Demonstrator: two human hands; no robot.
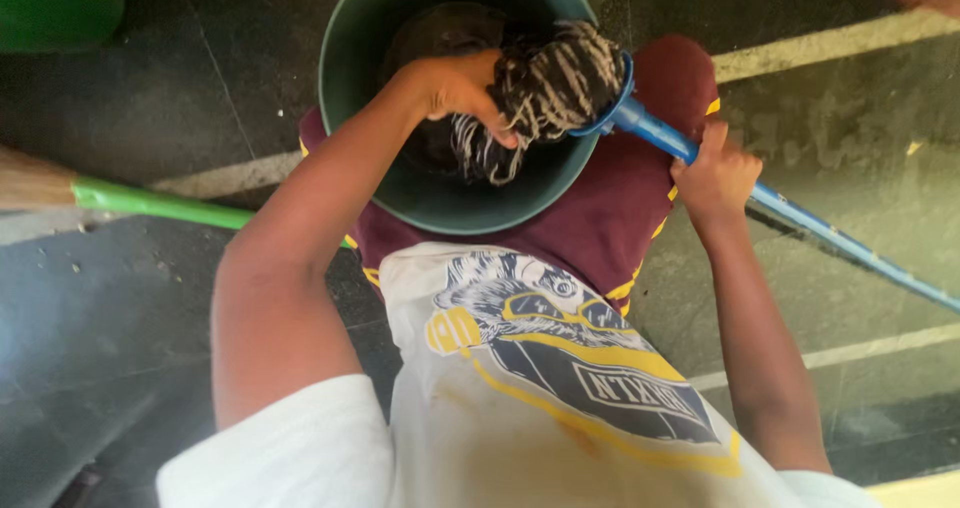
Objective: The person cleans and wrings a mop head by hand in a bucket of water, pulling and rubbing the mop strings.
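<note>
White shirt point(480, 428) with a yellow and dark print fills the bottom of the view, with maroon shorts point(610, 218) beyond it, closest to the lens. Far left, a broom point(40, 180) with pale bristles and a green stick lies on the dark stone floor point(120, 298), its stick running toward the person's leg. Right of it, a green bucket point(350, 98) sits between the knees, and the left hand point(455, 88) reaches over its rim, fingers closed around the grey-and-white strands of the mop head point(550, 83), which hangs partly inside the bucket and partly over its right edge. Whether there is water in the bucket cannot be told; the inside is dark. A blue clamp joins the strands to the blue mop handle point(800, 223), which slants away to the lower right. The right hand point(715, 173) is clenched round that handle just past the clamp, well apart from the left. As a judgement, wringing looks to be midway: the strands are bunched in the grip but not yet lifted clear, and the floor around shows grit and specks left to clean.
</note>
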